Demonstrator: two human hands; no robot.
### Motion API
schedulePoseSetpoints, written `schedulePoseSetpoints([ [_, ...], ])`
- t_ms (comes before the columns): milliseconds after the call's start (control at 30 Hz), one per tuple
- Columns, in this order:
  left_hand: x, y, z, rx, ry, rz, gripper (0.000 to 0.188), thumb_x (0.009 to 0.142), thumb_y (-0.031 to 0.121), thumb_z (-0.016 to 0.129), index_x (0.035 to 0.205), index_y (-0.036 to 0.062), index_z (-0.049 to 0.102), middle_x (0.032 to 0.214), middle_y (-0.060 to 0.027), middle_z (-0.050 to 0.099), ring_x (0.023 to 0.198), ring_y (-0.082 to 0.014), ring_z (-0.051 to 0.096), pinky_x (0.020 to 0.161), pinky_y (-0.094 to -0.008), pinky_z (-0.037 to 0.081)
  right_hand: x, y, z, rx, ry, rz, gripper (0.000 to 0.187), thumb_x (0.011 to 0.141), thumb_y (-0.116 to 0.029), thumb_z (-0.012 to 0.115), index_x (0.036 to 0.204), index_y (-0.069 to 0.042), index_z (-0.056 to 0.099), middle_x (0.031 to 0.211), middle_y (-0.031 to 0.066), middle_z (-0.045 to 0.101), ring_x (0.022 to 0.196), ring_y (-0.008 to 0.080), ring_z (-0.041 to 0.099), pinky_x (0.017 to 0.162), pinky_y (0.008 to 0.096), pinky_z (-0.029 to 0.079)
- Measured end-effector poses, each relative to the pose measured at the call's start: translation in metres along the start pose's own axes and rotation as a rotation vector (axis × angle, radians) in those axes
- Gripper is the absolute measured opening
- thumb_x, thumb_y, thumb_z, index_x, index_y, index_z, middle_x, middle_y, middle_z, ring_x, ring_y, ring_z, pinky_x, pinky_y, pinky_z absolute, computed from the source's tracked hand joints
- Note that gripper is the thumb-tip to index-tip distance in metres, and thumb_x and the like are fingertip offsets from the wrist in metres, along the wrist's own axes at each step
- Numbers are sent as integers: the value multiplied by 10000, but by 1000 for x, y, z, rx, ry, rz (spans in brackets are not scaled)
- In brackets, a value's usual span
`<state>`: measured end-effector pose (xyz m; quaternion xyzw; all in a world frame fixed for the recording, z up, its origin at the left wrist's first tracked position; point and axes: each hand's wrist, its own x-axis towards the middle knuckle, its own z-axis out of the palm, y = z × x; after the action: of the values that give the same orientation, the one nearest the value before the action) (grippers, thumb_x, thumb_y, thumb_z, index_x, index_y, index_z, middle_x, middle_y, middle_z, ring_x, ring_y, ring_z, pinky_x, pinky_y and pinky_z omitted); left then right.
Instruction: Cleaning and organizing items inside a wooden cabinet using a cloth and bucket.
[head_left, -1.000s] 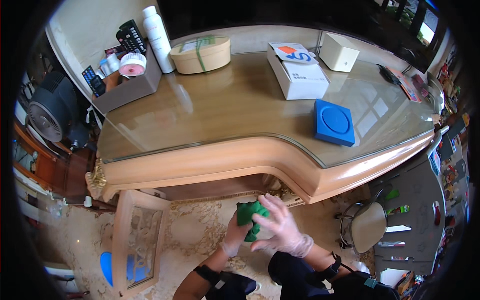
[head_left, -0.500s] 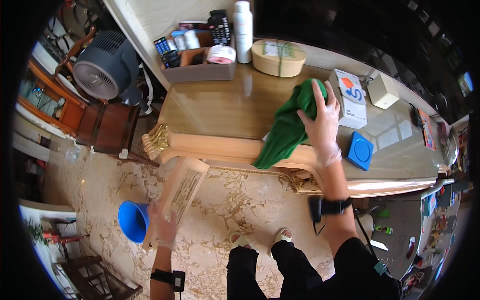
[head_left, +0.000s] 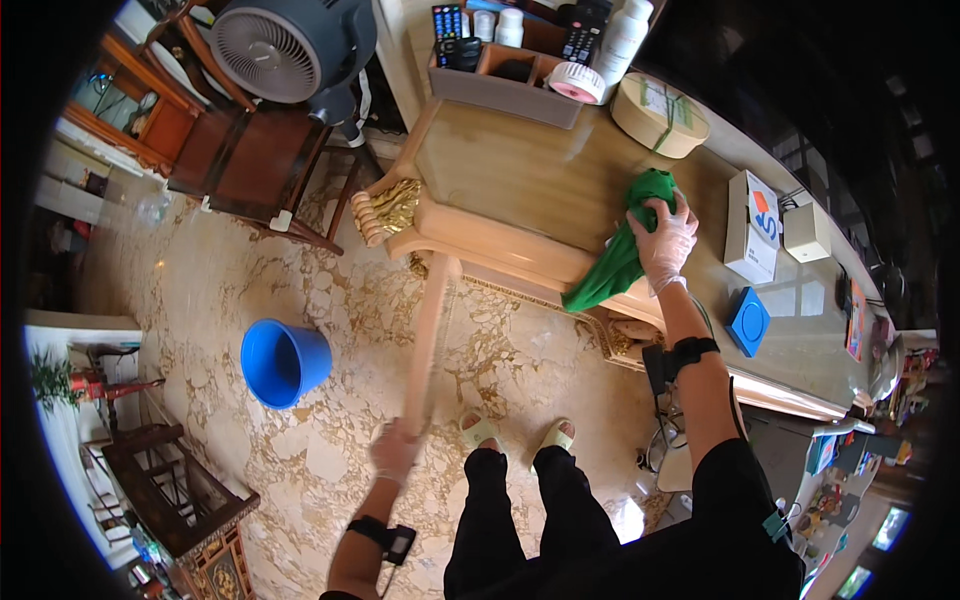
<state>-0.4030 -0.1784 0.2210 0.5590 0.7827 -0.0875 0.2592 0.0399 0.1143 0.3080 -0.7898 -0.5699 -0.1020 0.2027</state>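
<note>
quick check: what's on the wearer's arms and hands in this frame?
Both hands, left hand and right hand, wear thin translucent disposable gloves. Each forearm carries a black strap: left wrist band with a small black device, right forearm band. Forearms bare; dark short sleeves above.

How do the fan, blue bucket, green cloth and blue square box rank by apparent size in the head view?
1. fan
2. green cloth and blue bucket look about alike; I would not rank them.
3. blue square box, clearly smallest.
Fisheye bending near the rim makes true sizes unsure.
</note>
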Motion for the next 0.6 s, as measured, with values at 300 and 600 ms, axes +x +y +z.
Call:
schedulePoseSetpoints([
  [300,-22,255,59,-592,-230,-93,566,706,507,697,1021,64,537,974,-137,635,846,-329,638,745,-425,502,16,-3,7,-12,82,-15,304,719,-393,712,942,-205,623,1271,108,489,1068,357,475,841,448,444],
  [600,15,423,82,-777,-87,173,469,809,286,631,1170,53,443,1035,-187,598,864,-384,607,750,-450,478,14,7,7,118,87,-49,289,694,-331,743,917,-188,628,1267,103,492,1104,368,437,907,474,392],
])
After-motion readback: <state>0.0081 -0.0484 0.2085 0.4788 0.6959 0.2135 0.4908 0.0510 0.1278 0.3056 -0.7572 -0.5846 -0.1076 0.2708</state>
